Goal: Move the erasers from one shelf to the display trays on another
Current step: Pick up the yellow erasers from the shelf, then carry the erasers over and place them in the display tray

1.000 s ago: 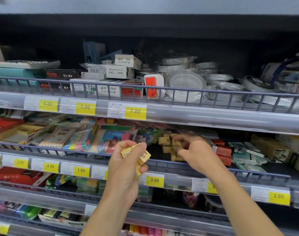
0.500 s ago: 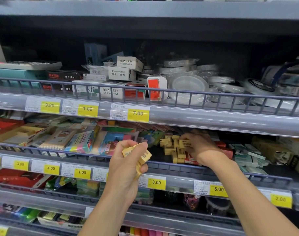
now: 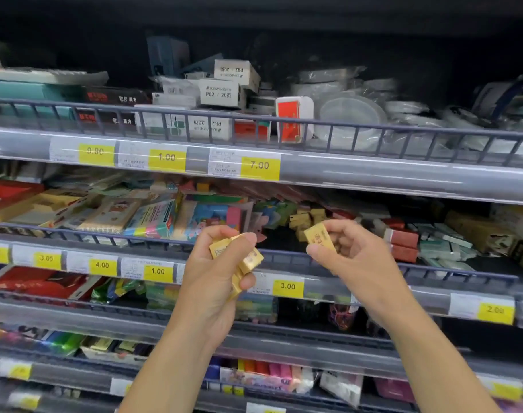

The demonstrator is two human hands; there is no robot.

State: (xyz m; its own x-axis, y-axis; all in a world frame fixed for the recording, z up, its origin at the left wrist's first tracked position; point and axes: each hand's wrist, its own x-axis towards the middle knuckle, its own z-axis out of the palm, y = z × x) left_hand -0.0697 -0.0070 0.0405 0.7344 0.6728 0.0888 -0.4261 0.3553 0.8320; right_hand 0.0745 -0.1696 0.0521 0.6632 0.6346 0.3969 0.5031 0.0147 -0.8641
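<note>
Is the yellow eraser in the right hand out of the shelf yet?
Out. The right hand pinches the yellow eraser in front of the shelf rail, near the left hand.

The erasers (image 3: 237, 257) are mustard yellow with faint darker print. At two o'clock from them sit red boxes (image 3: 403, 244); at nine o'clock, bright yellow price tags (image 3: 102, 265) with black numbers line the grey shelf rail (image 3: 373, 171).

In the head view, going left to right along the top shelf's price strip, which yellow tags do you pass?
0.80 tag → 1.00 tag → 7.00 tag. The first tag is blurred, so its first digit is unsure.
</note>
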